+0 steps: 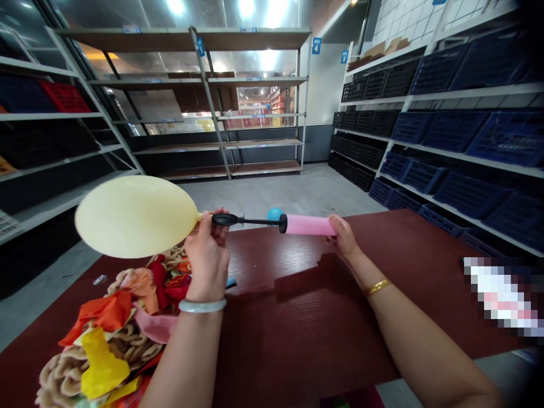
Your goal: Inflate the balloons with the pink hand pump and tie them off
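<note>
One drawn-out pump (293,225) is held above the table (263,351). At its black end (225,219), the left hand (208,249) pinches the neck of a balloon (136,216) (likely to keep air in); the right hand (343,238) wraps its fingers round the pink barrel (309,225).

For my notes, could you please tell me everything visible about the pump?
The pump has a pink, plastic-looking barrel with a black cap, a black rod drawn out, and a bulbous black end. It is held roughly level above the table. The left hand grips the bulbous end near the balloon, hiding the tip; the right hand grips the barrel's far end.
</note>
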{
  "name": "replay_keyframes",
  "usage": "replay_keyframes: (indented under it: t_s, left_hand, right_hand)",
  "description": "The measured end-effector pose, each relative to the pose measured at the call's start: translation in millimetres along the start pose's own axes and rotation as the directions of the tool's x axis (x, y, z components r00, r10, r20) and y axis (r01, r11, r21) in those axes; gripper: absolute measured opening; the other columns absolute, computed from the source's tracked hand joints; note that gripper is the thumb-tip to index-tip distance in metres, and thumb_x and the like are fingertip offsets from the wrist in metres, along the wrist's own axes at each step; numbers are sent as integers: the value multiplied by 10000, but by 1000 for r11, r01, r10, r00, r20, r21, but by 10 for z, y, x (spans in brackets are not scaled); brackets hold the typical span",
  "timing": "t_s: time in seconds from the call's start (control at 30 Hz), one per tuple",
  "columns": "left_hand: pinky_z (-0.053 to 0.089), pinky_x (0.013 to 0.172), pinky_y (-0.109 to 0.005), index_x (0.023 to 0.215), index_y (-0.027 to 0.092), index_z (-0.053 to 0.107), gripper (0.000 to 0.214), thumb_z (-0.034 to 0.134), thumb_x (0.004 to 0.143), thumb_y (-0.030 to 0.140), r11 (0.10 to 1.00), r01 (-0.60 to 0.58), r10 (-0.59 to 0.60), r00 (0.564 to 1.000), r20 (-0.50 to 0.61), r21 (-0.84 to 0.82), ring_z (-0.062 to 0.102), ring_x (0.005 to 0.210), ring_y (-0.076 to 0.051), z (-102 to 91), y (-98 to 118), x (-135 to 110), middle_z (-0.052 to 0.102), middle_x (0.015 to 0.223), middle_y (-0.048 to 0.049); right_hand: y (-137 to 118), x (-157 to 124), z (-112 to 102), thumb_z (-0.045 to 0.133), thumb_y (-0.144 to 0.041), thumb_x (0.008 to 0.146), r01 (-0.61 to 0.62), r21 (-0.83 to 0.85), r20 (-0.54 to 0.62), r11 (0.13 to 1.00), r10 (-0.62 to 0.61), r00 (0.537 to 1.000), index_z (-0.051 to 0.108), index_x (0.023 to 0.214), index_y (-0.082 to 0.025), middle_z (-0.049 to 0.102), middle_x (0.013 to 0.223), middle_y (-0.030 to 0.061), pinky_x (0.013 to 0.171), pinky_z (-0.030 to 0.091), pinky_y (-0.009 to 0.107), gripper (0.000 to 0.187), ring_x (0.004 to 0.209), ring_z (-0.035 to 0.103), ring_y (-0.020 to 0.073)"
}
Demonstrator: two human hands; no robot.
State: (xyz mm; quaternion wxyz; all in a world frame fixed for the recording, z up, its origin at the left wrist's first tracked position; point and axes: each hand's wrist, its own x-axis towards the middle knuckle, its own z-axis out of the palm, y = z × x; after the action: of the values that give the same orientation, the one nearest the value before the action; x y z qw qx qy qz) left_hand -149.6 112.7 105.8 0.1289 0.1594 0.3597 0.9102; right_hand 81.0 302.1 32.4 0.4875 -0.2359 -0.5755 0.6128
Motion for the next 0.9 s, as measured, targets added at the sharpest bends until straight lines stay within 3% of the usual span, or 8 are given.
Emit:
replay_keyframes:
  t_s: [0.1, 0.23, 0.5, 0.6, 0.73, 0.9]
  left_hand:
    - [582, 859, -320, 881, 142, 621, 102, 675, 828, 211, 999, -47, 47, 998, -29, -6, 727, 879, -164, -116, 78, 163, 739, 871, -65]
    - [587, 840, -309, 876, 142, 608, 99, 666, 838, 212, 1000, -22, 22, 999, -43, -18, 729, 863, -162, -157, 43, 236, 740, 877, -64]
    - [586, 788, -286, 891, 144, 629, 137, 674, 838, 262, 985, 170, -169, 984, 62, -4, 727, 854, -157, 90, -326, -145, 745, 932, -81]
    - [587, 790, -298, 905, 149, 640, 153, 691, 823, 269, 983, 186, -185, 979, 84, -2, 728, 856, -164, 130, -398, -252, 745, 951, -83]
    - [589, 783, -298, 882, 146, 636, 112, 680, 826, 233, 988, 150, -151, 987, 56, 21, 729, 859, -171, 89, -328, -176, 747, 889, -76]
    - [596, 797, -275, 868, 132, 638, 83, 664, 842, 207, 998, 47, -48, 999, 20, 42, 723, 874, -153, -52, -79, 69, 742, 861, -55]
  right_hand:
    - [9, 31, -48, 632, -529, 780, -22, 7, -20, 1000, 22, 1000, 465, 725, -228, 402, 516, -71, 346, 322, 210, 349, 395, 343, 84]
    - [41, 28, -17, 620, -539, 784, -62, 38, -37, 997, 64, 997, 449, 778, -240, 399, 543, -81, 362, 351, 213, 346, 394, 328, 78]
    - [104, -92, 243, 636, -587, 779, -83, 91, 39, 992, 80, 996, 430, 825, -248, 383, 598, -82, 383, 398, 221, 399, 419, 300, 71]
    - [132, -118, 308, 628, -601, 783, -67, 86, 59, 994, 62, 996, 434, 832, -249, 387, 615, -80, 384, 408, 226, 405, 425, 309, 73]
    - [101, -84, 274, 642, -584, 772, -49, 49, 60, 998, 46, 997, 460, 782, -234, 422, 611, -64, 364, 383, 220, 395, 439, 361, 83]
    - [36, 41, 49, 645, -560, 772, -14, 27, 21, 1000, 13, 1000, 469, 717, -223, 408, 554, -63, 350, 344, 208, 384, 422, 368, 83]
